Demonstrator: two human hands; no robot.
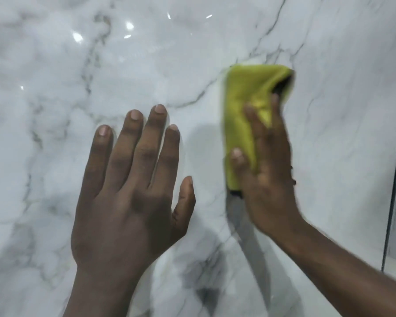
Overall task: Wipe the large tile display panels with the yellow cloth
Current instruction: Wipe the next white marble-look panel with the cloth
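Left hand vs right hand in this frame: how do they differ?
The left hand lies flat, fingers straight and spread, holding nothing; the right hand grips the yellow cloth. The left hand is sharp; the right hand is motion-blurred. Both are against the same marble-look tile panel.

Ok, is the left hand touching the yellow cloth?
Apart. The head view shows a strip of bare marble panel between the left hand and the yellow cloth, which the right hand holds.
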